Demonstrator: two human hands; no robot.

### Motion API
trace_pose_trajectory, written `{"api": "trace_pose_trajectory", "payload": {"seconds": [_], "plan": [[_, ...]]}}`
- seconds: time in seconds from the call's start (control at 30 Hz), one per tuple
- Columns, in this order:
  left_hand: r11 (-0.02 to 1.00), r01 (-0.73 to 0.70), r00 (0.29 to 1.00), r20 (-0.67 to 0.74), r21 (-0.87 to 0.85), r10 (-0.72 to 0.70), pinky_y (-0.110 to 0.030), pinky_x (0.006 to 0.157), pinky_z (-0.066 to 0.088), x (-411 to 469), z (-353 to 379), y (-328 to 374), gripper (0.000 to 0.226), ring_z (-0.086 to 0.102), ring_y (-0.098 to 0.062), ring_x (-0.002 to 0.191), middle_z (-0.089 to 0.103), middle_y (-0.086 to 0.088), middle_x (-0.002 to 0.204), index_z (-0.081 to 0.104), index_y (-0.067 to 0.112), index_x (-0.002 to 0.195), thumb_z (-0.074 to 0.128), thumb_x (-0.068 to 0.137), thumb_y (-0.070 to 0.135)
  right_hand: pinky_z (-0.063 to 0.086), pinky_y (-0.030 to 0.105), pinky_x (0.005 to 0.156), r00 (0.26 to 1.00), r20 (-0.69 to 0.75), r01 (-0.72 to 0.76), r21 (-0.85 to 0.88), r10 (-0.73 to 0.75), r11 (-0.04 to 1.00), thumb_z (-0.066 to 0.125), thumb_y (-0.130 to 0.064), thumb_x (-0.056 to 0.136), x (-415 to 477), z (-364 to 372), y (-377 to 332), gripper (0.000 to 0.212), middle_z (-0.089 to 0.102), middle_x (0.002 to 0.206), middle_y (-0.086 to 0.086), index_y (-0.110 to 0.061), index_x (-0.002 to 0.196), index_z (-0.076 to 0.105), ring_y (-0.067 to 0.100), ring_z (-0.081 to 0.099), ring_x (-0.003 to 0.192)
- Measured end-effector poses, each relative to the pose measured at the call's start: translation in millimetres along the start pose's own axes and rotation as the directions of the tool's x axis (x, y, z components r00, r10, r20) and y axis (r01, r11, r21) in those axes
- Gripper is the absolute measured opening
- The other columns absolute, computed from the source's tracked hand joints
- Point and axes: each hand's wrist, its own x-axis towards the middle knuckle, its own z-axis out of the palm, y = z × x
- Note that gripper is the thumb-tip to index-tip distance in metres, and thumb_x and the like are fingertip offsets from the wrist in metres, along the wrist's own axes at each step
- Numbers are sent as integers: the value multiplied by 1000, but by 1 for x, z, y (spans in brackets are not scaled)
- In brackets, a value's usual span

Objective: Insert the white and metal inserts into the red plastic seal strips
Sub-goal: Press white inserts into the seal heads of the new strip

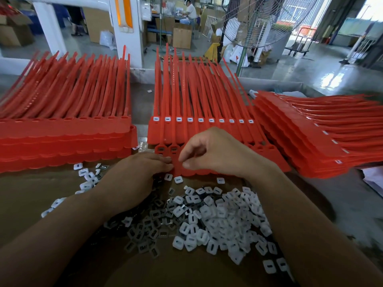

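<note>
At frame centre we are filling the near red seal strip (pixel 182 170). Our left hand (pixel 132 179) pins it flat, holding nothing; our right hand (pixel 209 152) pinches closed, contents hidden. Next we likely seat an insert from the white inserts (pixel 217 220) below.

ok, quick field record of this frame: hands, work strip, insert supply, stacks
left hand: flat on near edge of front strip sheet, fingers by its sockets
right hand: over same sheet, fingers pinched; held insert not discernible
rear sheet: white inserts seated along the row
loose inserts: white and metal pile on cardboard
left stack: sockets empty
right stack: inserts fitted
</note>
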Motion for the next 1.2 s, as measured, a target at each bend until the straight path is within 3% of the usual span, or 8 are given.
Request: {"api": "trace_pose_trajectory", "payload": {"seconds": [0.1,0.23,0.33,0.6,0.8,0.9,1.0,1.2], "plan": [[999,-46,999,16,-10,46,-15,95,30,0,-1,0,49,46,-5,118,56,7,126,66,23,109,49,75,-7,42,2,64,985,167,38,-15,-35,999,74,-15,75,-2,9,-13,12,60,72,-23,-23,84,72,-15,54,69],[998,-53,998,19,-39,54,0,86,24,2,0,-2,39,39,8,109,57,9,124,68,25,104,52,79,0,38,-1,68,941,326,122,-80,-90,989,74,-17,75,-4,20,-24,20,66,89,-14,-14,95,72,-17,50,69],[998,-27,999,23,-50,28,-14,97,32,2,2,-5,44,44,-1,118,55,9,127,65,27,110,50,79,-2,36,1,67,923,380,148,-200,-62,969,74,-20,75,-4,24,-27,23,58,81,-18,-15,98,71,-12,48,63],[997,-60,998,-12,-49,59,-9,91,27,2,2,-7,33,41,4,107,60,5,121,68,21,106,52,80,9,37,6,64,918,390,158,-183,-75,970,70,-12,78,-5,27,-32,9,50,74,-18,-12,87,68,-7,47,67],[994,-106,994,-7,-26,106,-15,81,43,3,-3,-1,29,59,-7,94,69,-1,101,73,14,87,54,64,11,41,7,66,939,335,119,-97,-80,988,65,-8,81,-5,20,-31,8,51,72,-19,-9,89,66,-9,49,64],[993,-114,993,7,-15,114,-14,77,44,2,-4,-1,26,62,-10,90,70,-1,98,73,15,83,56,63,11,49,16,62,942,333,66,-49,-46,997,63,-5,84,-5,20,-28,13,63,77,-7,-10,95,66,0,58,66],[994,-108,994,13,1,108,-8,81,32,2,-5,0,26,62,-8,87,71,-2,95,73,14,83,58,62,12,56,27,69,942,334,41,-13,-34,999,59,-6,87,-4,21,-27,16,70,88,4,-10,100,67,13,66,78],[989,-140,990,22,43,139,-14,74,44,0,-6,2,26,66,-14,83,71,-3,92,73,14,82,62,59,14,55,23,66,933,357,32,8,-33,999,56,-10,90,-6,23,-27,8,65,78,-2,-10,90,63,-1,60,63]]}}
